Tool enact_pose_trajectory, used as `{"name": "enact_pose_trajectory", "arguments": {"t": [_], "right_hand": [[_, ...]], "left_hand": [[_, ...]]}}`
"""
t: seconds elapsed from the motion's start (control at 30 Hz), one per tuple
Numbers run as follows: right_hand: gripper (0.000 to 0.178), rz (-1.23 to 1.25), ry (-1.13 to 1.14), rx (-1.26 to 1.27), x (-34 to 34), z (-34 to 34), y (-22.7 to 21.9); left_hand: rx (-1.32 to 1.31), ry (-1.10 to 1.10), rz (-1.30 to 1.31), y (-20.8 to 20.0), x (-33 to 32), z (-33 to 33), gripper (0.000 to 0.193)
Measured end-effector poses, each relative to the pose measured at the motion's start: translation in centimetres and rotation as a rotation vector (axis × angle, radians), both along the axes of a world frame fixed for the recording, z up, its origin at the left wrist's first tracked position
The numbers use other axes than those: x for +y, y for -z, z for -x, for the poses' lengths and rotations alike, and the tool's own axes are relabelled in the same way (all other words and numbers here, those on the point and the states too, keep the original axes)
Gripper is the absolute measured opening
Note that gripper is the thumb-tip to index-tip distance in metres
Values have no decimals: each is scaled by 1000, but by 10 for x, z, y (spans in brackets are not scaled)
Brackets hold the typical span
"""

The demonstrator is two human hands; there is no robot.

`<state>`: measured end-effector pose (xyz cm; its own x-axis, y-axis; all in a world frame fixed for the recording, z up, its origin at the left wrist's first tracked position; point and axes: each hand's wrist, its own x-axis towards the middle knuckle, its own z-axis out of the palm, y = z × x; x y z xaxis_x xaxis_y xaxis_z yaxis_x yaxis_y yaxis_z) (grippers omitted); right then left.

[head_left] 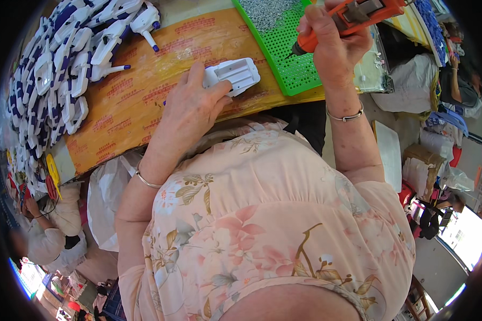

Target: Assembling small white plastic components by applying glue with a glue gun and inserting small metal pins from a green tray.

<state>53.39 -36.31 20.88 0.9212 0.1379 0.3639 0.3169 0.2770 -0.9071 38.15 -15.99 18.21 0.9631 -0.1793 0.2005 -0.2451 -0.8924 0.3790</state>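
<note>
My left hand (pixel 190 104) grips a white plastic housing (pixel 240 74) with a hollow battery-like bay facing up, thumb on its near side. The housing rests on the tape-covered tabletop (pixel 139 75); part of it is hidden under the fingers. Raised over the green perforated tray (pixel 300 77), my right hand (pixel 337 51) is wrapped round an orange power screwdriver (pixel 372 15). Its dark bit points left and down, apart from the housing. Small silver screws (pixel 262 13) are heaped in the far part of the tray.
A big pile of white and blue plastic parts (pixel 53 69) covers the table's left side. Yellow-handled cutters (pixel 53 169) hang at its near left edge. A clear container (pixel 375 72) sits right of the tray. Other people work at left (pixel 51 243) and far right (pixel 460 83).
</note>
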Motion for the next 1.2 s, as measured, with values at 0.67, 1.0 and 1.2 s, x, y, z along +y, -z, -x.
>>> {"name": "enact_pose_trajectory", "arguments": {"t": [0.67,1.0,1.2], "right_hand": [[45,-207,36,-22,22,20,-17],[38,35,-293,-157,46,35,-3],[33,19,-367,-176,45,33,0]], "left_hand": [[8,-26,44,-1,-5,-8,19],[-72,-16,68,5,-6,-6,21],[-71,-6,51,7,-4,-7,22]]}}
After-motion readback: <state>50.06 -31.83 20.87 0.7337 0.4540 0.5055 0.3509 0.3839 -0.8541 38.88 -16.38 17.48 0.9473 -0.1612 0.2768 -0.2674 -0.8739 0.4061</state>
